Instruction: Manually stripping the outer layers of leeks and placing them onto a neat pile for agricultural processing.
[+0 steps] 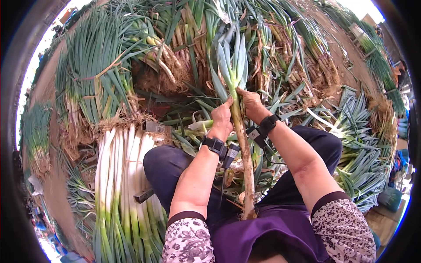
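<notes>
Left hand point(221, 115): grip closed on the leek point(242, 144), at the stalk's upper part.
Right hand point(251, 104): grip closed there too, opposite.
Leek: stood upright over the lap, roots down.
Peeled leeks point(123, 175): stacked left.

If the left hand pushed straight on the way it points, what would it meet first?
Likely the blue-green leaf fan of the long dirty leek that the left hand grips; beyond it, the heap of unpeeled leeks. Depth is unclear.
</notes>
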{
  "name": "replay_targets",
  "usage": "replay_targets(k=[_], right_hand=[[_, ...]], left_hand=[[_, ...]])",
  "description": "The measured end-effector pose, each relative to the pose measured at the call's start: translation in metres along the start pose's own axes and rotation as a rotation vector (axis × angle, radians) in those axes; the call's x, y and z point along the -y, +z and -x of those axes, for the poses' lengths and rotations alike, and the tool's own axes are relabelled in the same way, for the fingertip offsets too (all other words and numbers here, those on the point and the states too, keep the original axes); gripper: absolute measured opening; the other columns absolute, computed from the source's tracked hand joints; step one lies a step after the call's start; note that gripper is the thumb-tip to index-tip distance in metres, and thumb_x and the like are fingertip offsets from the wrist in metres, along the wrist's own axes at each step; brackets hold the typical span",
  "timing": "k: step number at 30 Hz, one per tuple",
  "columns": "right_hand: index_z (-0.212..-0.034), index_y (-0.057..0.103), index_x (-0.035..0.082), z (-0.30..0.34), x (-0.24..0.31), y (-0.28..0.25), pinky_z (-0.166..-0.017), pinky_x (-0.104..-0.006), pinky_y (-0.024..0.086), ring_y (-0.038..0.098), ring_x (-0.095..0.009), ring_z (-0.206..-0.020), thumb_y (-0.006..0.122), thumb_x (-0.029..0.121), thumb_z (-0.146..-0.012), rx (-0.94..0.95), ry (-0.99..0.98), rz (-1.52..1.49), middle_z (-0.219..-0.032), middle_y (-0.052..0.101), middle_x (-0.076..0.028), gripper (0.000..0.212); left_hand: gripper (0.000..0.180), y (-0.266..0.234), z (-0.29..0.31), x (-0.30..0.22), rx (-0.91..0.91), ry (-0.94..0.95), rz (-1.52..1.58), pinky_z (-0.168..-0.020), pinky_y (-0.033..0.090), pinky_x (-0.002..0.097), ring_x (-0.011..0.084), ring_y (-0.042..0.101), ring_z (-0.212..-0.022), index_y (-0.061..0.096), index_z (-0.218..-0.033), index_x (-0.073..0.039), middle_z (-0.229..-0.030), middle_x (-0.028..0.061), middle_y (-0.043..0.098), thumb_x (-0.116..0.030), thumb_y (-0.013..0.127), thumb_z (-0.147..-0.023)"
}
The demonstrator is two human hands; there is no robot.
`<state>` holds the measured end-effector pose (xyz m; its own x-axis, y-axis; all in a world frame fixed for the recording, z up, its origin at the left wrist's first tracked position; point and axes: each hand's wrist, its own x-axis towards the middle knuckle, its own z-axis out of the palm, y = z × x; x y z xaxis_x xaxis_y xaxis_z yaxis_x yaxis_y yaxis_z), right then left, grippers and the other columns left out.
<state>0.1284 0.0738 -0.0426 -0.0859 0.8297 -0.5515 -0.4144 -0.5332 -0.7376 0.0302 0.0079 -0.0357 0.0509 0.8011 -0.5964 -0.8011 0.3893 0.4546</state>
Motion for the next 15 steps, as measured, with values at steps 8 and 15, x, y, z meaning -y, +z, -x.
replay_targets(k=[8,15], right_hand=[[-0.086,0.059,-0.006,0.035,0.003,0.026,-0.055,-0.0382,0.052,0.06,-0.024,-0.057,0.064,0.021,-0.088,-0.023,-0.022,0.138,-0.074,0.062,-0.012,0.028],[-0.096,0.057,-0.006,0.072,0.045,0.034,-0.062,-0.0412,0.055,0.063,-0.026,-0.064,0.056,0.025,-0.091,-0.025,0.076,0.096,-0.081,0.064,-0.015,0.031]], left_hand=[[0.015,-0.008,0.029,-0.018,-0.075,0.23,0.08,-0.06,0.053,0.0341,0.0214,0.063,-0.067,0.064,-0.088,0.004,-0.082,0.0107,0.065,-0.01,0.067,-0.085],[0.017,0.02,0.062,-0.027,0.094,0.209,0.037,-0.064,0.055,0.0344,0.0224,0.065,-0.072,0.064,-0.096,0.006,-0.087,0.0128,0.066,-0.009,0.065,-0.087]])
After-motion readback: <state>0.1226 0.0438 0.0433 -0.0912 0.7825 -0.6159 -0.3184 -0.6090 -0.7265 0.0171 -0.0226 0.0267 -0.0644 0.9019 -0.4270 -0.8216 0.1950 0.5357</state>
